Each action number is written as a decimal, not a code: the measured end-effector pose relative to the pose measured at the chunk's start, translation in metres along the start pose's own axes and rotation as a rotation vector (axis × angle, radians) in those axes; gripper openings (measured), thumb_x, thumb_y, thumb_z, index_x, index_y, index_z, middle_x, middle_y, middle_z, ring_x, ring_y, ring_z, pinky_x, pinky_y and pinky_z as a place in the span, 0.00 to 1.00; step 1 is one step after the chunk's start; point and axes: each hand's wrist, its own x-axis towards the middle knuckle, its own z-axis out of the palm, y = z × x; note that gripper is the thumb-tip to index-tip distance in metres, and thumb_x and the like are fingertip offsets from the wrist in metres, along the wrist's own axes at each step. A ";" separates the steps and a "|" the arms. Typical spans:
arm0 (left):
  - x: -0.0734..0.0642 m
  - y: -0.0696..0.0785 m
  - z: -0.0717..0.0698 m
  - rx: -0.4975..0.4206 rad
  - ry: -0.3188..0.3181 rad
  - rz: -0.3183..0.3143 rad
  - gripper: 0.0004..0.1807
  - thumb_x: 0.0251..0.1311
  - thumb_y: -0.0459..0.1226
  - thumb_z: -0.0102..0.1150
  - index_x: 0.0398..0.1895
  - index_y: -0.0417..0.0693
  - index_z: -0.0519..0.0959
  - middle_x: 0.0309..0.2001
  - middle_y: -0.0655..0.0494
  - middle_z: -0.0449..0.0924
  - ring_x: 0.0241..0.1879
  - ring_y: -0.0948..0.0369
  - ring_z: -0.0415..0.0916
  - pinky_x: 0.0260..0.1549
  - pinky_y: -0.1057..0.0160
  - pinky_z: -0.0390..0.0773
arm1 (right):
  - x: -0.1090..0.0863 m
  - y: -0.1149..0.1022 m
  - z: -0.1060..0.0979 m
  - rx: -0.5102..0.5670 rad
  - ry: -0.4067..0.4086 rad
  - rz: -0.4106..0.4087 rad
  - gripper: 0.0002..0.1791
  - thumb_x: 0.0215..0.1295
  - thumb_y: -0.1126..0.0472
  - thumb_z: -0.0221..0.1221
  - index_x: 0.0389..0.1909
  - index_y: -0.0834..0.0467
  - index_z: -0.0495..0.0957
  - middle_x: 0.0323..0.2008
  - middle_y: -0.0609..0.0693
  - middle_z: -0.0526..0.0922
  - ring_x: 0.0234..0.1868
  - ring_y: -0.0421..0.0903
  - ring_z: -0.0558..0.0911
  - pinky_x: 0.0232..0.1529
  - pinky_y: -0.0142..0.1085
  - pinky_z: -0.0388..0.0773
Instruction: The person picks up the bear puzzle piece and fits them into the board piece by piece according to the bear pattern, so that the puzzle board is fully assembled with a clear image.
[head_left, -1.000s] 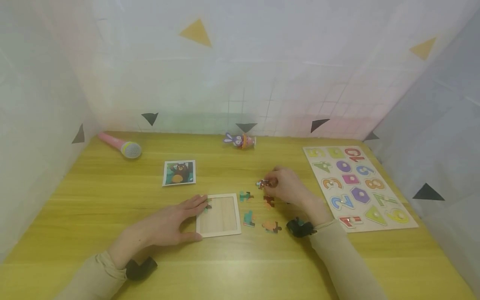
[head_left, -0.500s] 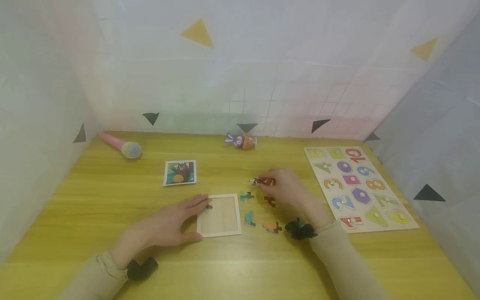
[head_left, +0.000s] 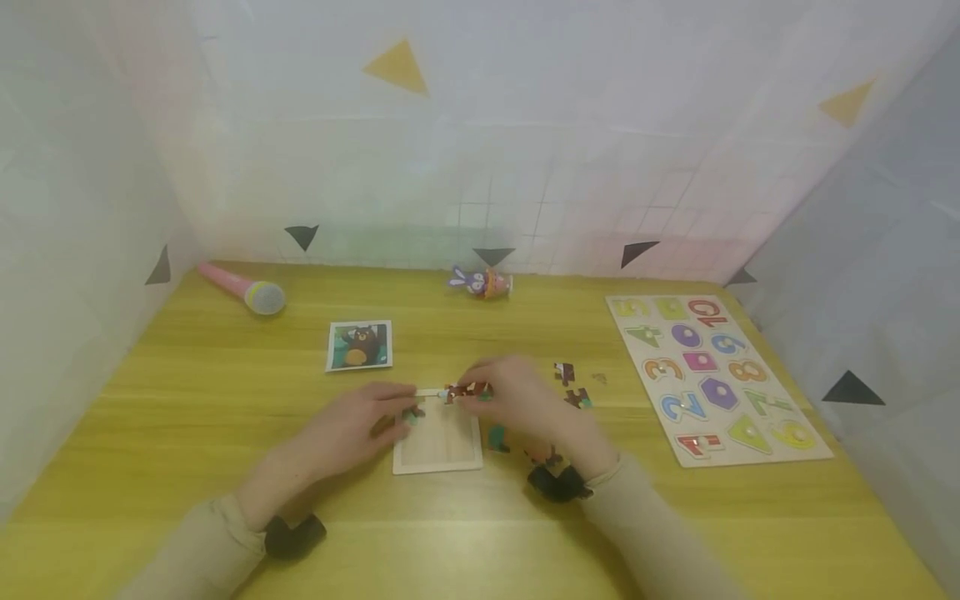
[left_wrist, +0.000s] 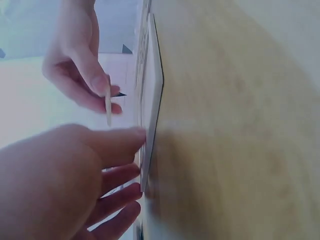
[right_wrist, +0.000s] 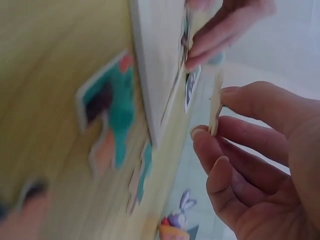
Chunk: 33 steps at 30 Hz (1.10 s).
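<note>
A thin jigsaw puzzle piece, brown and white, is pinched between thumb and fingers of my right hand, over the far edge of a square wooden puzzle tray. The right wrist view shows that piece edge-on, held off the tray. My left hand lies at the tray's left side, fingers extended and touching its frame. Inside the far left corner sits one puzzle piece, partly covered by the left fingers. Loose teal and orange-brown pieces lie to the tray's right, partly behind my right hand.
More brown pieces lie right of my right hand. A bear picture card is behind the tray. Farther back are a pink microphone and a rabbit figure. At right lies a number-and-shape board.
My right hand has carried the pinched piece left, from beyond the loose pieces to over the tray's far edge. My left thumb has moved from the near left corner up toward the fingers.
</note>
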 end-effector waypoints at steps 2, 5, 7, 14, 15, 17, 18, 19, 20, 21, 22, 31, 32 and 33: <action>0.002 0.000 0.003 0.008 0.016 0.005 0.19 0.64 0.38 0.65 0.56 0.41 0.82 0.60 0.43 0.80 0.59 0.47 0.78 0.59 0.48 0.78 | 0.005 -0.004 0.004 -0.001 -0.031 0.008 0.09 0.66 0.57 0.66 0.43 0.56 0.87 0.39 0.46 0.87 0.36 0.40 0.83 0.36 0.27 0.80; 0.004 0.000 0.007 0.028 0.043 0.009 0.16 0.64 0.36 0.65 0.54 0.41 0.83 0.58 0.44 0.81 0.56 0.49 0.79 0.56 0.50 0.81 | 0.011 -0.007 0.011 -0.017 -0.060 0.020 0.08 0.66 0.58 0.66 0.42 0.56 0.87 0.40 0.46 0.87 0.37 0.39 0.83 0.37 0.27 0.81; 0.006 0.000 0.009 0.044 0.059 0.016 0.15 0.64 0.36 0.65 0.52 0.41 0.85 0.56 0.45 0.83 0.55 0.50 0.80 0.55 0.51 0.82 | 0.014 -0.008 0.015 -0.023 -0.066 0.021 0.08 0.65 0.59 0.66 0.42 0.57 0.88 0.40 0.48 0.87 0.37 0.39 0.83 0.37 0.27 0.81; 0.010 -0.002 0.011 0.053 0.085 0.033 0.13 0.61 0.37 0.68 0.47 0.42 0.87 0.53 0.46 0.85 0.53 0.51 0.81 0.52 0.55 0.83 | 0.016 -0.006 0.024 -0.037 -0.031 -0.038 0.07 0.63 0.62 0.67 0.39 0.60 0.87 0.39 0.50 0.86 0.36 0.41 0.84 0.36 0.24 0.81; 0.010 -0.002 0.011 0.051 0.092 0.039 0.13 0.61 0.37 0.68 0.47 0.42 0.87 0.52 0.46 0.85 0.53 0.51 0.82 0.52 0.55 0.83 | 0.016 -0.005 0.025 -0.040 -0.023 -0.049 0.06 0.63 0.63 0.67 0.39 0.60 0.87 0.39 0.50 0.86 0.36 0.41 0.84 0.35 0.23 0.80; 0.010 -0.002 0.012 0.041 0.110 0.048 0.12 0.60 0.35 0.69 0.47 0.42 0.87 0.52 0.47 0.85 0.53 0.51 0.82 0.52 0.55 0.84 | 0.016 -0.005 0.026 -0.043 -0.009 -0.067 0.06 0.63 0.64 0.67 0.38 0.60 0.88 0.38 0.50 0.85 0.34 0.41 0.83 0.34 0.22 0.79; 0.010 -0.003 0.013 0.036 0.119 0.053 0.12 0.60 0.35 0.69 0.47 0.41 0.87 0.52 0.47 0.85 0.53 0.52 0.82 0.52 0.56 0.84 | 0.016 -0.006 0.026 -0.045 -0.006 -0.068 0.06 0.63 0.64 0.67 0.38 0.60 0.87 0.38 0.50 0.85 0.34 0.41 0.83 0.33 0.22 0.79; 0.010 -0.003 0.013 0.030 0.126 0.056 0.12 0.60 0.34 0.69 0.47 0.41 0.87 0.52 0.48 0.85 0.52 0.52 0.82 0.51 0.56 0.84 | 0.015 -0.006 0.026 -0.046 -0.003 -0.067 0.06 0.63 0.63 0.67 0.38 0.60 0.87 0.37 0.50 0.84 0.34 0.41 0.83 0.33 0.22 0.79; 0.010 -0.003 0.014 0.025 0.132 0.059 0.12 0.60 0.34 0.69 0.47 0.41 0.87 0.52 0.48 0.85 0.52 0.52 0.83 0.51 0.56 0.84 | 0.015 -0.006 0.027 -0.051 0.001 -0.067 0.06 0.63 0.63 0.67 0.38 0.60 0.87 0.37 0.49 0.84 0.33 0.40 0.83 0.33 0.22 0.79; 0.010 -0.002 0.014 0.023 0.135 0.059 0.12 0.60 0.34 0.69 0.46 0.41 0.87 0.51 0.48 0.86 0.52 0.52 0.83 0.51 0.56 0.84 | 0.015 -0.006 0.027 -0.056 0.004 -0.064 0.06 0.63 0.63 0.67 0.38 0.60 0.87 0.37 0.49 0.84 0.33 0.40 0.82 0.33 0.23 0.79; 0.011 -0.002 0.014 0.022 0.133 0.057 0.12 0.60 0.34 0.69 0.47 0.41 0.87 0.51 0.47 0.86 0.52 0.52 0.83 0.50 0.56 0.84 | 0.015 -0.006 0.028 -0.060 0.004 -0.061 0.06 0.63 0.63 0.67 0.39 0.59 0.87 0.37 0.49 0.84 0.34 0.40 0.82 0.33 0.23 0.79; 0.010 0.000 0.015 0.048 0.113 0.067 0.16 0.61 0.34 0.68 0.52 0.41 0.85 0.54 0.47 0.84 0.53 0.51 0.82 0.51 0.55 0.84 | 0.014 -0.008 0.031 -0.079 0.011 -0.047 0.07 0.63 0.64 0.67 0.41 0.60 0.87 0.38 0.50 0.82 0.36 0.41 0.83 0.35 0.25 0.81; 0.010 0.000 0.014 0.049 0.109 0.070 0.16 0.61 0.33 0.67 0.53 0.41 0.84 0.55 0.47 0.84 0.53 0.51 0.82 0.51 0.55 0.84 | 0.014 -0.009 0.031 -0.077 0.008 -0.046 0.07 0.64 0.64 0.67 0.41 0.60 0.87 0.39 0.50 0.82 0.36 0.41 0.83 0.36 0.25 0.81; 0.010 0.000 0.014 0.055 0.104 0.072 0.17 0.61 0.33 0.67 0.54 0.41 0.84 0.55 0.47 0.84 0.53 0.50 0.81 0.51 0.55 0.84 | 0.014 -0.009 0.031 -0.076 0.005 -0.044 0.07 0.64 0.64 0.67 0.41 0.60 0.87 0.39 0.50 0.81 0.36 0.41 0.82 0.36 0.25 0.81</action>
